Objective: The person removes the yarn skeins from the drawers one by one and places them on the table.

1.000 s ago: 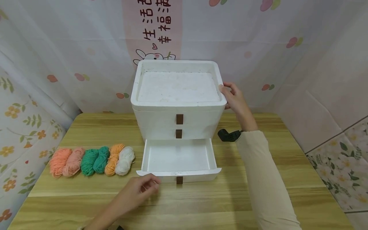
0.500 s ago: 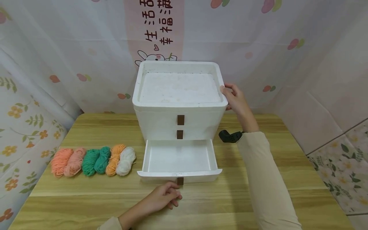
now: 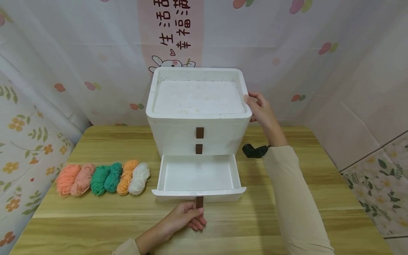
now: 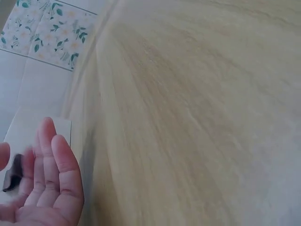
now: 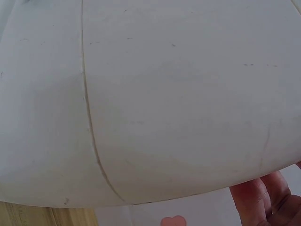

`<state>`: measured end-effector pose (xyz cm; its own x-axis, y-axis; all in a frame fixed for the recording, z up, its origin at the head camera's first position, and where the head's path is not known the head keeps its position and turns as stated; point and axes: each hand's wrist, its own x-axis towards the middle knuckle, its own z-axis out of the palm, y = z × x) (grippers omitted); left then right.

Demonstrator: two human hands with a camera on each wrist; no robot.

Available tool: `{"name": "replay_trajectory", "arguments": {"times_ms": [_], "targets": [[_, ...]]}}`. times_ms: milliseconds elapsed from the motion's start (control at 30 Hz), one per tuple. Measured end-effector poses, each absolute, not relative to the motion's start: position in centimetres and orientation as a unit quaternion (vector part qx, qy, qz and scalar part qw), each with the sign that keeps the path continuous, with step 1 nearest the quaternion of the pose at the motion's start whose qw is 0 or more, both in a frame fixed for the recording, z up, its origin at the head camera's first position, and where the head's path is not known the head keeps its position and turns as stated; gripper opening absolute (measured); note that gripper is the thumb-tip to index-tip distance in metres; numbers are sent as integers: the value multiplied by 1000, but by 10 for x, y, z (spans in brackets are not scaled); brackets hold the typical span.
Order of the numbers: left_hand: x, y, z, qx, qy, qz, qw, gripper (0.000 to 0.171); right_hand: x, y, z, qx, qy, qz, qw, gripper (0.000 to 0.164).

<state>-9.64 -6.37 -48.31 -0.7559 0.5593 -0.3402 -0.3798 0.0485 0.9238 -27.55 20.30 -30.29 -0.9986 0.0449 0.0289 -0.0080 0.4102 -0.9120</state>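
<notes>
In the head view, a white drawer cabinet (image 3: pixel 172 138) stands on the wooden table, its bottom drawer (image 3: pixel 199 177) pulled out with nothing inside. At that drawer's front my left hand (image 3: pixel 185 217) pinches a brown pull tab (image 3: pixel 199 202) between thumb and index finger, the other fingers loosely extended below. The left wrist view has the tab (image 4: pixel 15 174) between the thumb and fingers of the left hand (image 4: pixel 47 183). My right hand (image 3: pixel 261 109) grips the cabinet's right top rim, thumb on the edge and fingers down the outside; the right wrist view shows the cabinet's side wall (image 5: pixel 178 103).
Several yarn skeins lie in a row left of the cabinet: coral (image 3: pixel 68 180), pink (image 3: pixel 83 179), green (image 3: pixel 99 180), orange (image 3: pixel 127 177) and white (image 3: pixel 139 179). A black wrist camera (image 3: pixel 254 151) sits by the right sleeve. A patterned curtain (image 3: pixel 287 53) hangs behind.
My left hand has moved right along the drawer's front from its left corner and taken hold of the brown pull tab. The right hand stays on the cabinet's rim.
</notes>
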Motion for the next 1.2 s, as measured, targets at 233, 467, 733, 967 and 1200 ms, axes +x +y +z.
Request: {"name": "replay_trajectory", "arguments": {"times_ms": [233, 467, 733, 967, 1200], "targets": [[-101, -62, -477, 88, 664, 667, 326, 39, -275, 203, -302, -11, -840, 542, 28, 59], [-105, -60, -475, 102, 676, 663, 305, 31, -273, 203, -302, -11, -842, 539, 26, 59], [-114, -63, -471, 108, 694, 654, 282, 25, -273, 202, -302, -4, -838, 545, 28, 58], [-123, -65, -470, 100, 702, 651, 270, 25, -273, 202, -302, -6, -838, 544, 26, 58], [-137, -64, -471, 105, 715, 646, 247, 26, -273, 201, -302, -6, -837, 547, 26, 57]]}}
